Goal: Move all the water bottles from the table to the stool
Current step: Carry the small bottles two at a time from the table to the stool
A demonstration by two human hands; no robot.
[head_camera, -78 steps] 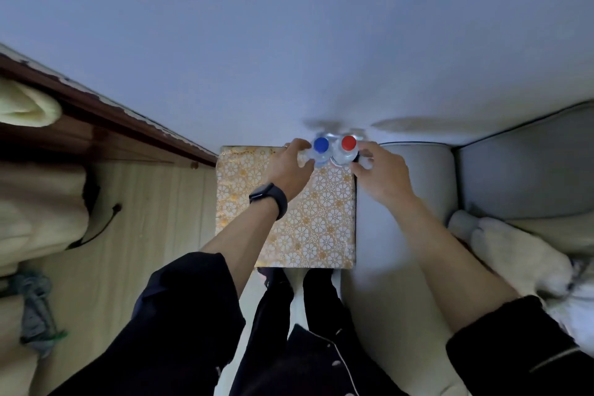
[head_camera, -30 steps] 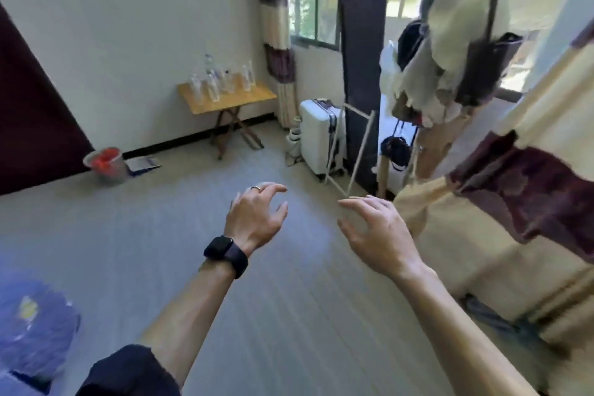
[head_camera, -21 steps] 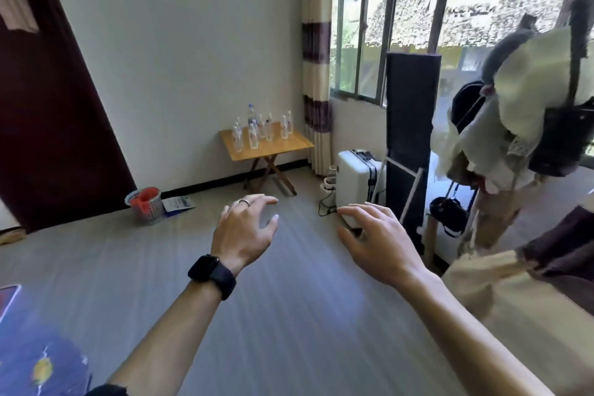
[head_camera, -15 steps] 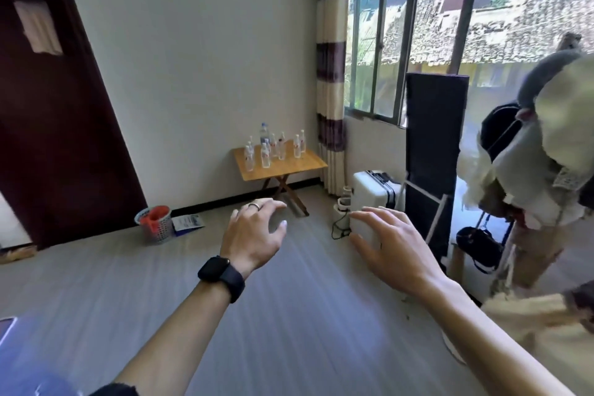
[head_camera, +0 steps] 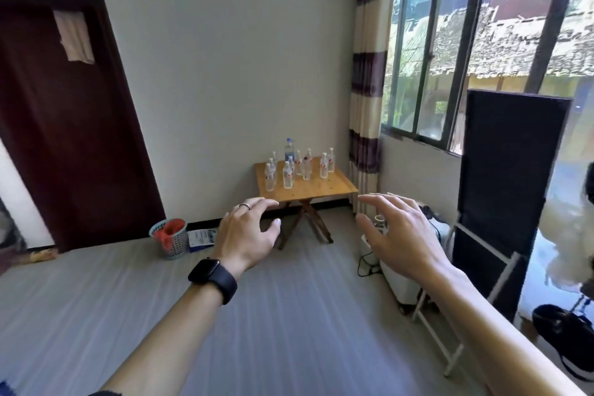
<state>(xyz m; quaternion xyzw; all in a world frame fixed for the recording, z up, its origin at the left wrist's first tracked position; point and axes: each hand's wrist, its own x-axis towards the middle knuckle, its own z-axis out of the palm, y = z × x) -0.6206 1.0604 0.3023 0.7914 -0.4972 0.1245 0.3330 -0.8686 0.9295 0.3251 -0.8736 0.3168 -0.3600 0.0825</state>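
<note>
Several clear water bottles (head_camera: pixel 287 174) stand upright on a small wooden folding table (head_camera: pixel 328 186) against the far wall, near the window corner. One taller bottle with a blue cap (head_camera: pixel 289 148) stands at the back of the group. My left hand (head_camera: pixel 247 235), with a ring and a black wristwatch, is raised in front of me, fingers spread and empty. My right hand (head_camera: pixel 398 235) is held out beside it, also spread and empty. Both hands are well short of the table. The stool is out of view.
A basket with red contents (head_camera: pixel 169 237) and a flat packet (head_camera: pixel 201 236) lie by the wall left of the table. A dark door (head_camera: pixel 64 125) is at left. A white suitcase (head_camera: pixel 405 280), a black panel (head_camera: pixel 508 190) and a white frame (head_camera: pixel 450 341) stand at right under the window.
I let go of two bottles at the patterned stool and turned round to face the room. The table has come closer and more central, with both hands held out empty.
</note>
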